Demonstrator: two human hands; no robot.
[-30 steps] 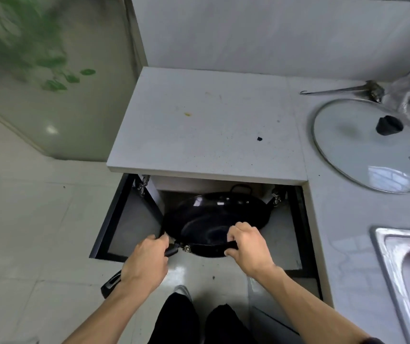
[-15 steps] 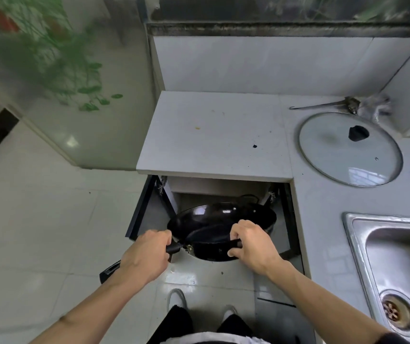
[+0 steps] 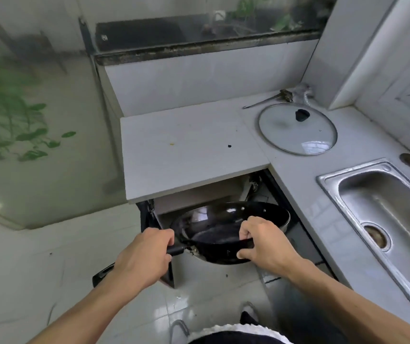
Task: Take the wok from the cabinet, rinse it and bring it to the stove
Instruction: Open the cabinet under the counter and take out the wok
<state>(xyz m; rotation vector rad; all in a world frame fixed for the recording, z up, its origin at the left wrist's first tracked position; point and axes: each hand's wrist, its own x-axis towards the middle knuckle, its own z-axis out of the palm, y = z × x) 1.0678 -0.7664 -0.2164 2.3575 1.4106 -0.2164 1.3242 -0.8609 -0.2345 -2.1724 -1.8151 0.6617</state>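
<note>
Under the white stone counter [image 3: 189, 147], the round black metal wok [image 3: 226, 227] hangs outside the cabinet. Left hand [image 3: 144, 261] grips its handle, right hand [image 3: 266, 247] pinches the rim. A tip could bump the counter above.

I see a glossy black wok [image 3: 226, 227] with a black handle [image 3: 175, 250]. The counter [image 3: 186, 150] is plain white, with one small yellow spot [image 3: 172, 144] and one black speck [image 3: 229, 146] near its middle. At its back right corner lies a clear glass lid [image 3: 297, 129] with a silver rim and black knob. The sink [image 3: 387, 207] at the right edge is dull silver steel. The floor [image 3: 37, 256] is pale glossy tile, and the cabinet [image 3: 146, 217] frame is black.
</note>
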